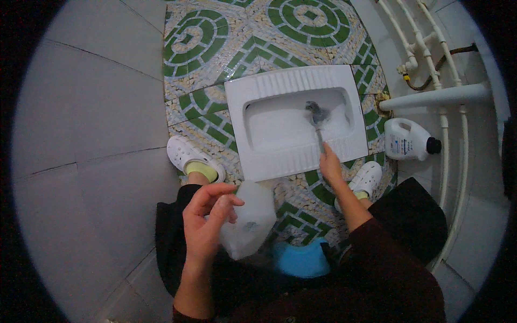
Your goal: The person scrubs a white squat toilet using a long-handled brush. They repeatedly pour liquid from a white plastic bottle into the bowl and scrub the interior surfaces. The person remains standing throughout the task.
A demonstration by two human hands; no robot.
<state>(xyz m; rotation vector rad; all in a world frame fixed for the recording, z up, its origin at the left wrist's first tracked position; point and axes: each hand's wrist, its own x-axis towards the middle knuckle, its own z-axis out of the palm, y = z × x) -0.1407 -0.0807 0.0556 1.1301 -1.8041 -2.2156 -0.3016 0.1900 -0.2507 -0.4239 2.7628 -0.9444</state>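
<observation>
A white ceramic squat toilet pan [299, 161] is set in the green and beige patterned tile floor. My right hand [331, 163] grips the handle of a toilet brush [318, 115], whose blurred grey head is inside the basin near the drain end. My left hand [214, 210] is raised in front of my left leg with its fingers curled and apart, holding nothing. Below and beside it stands a translucent white plastic container [252, 218]; its lower part is partly hidden. A light blue plastic object [303, 258], only partly visible, lies near my lap.
A white plastic jug with a black cap [407, 139] stands by the right wall, bearing writing. White pipes [424, 52] and a thick white drain pipe [436, 97] run along that wall. A grey tiled wall [101, 113] rises at left. My feet in white clogs flank the pan.
</observation>
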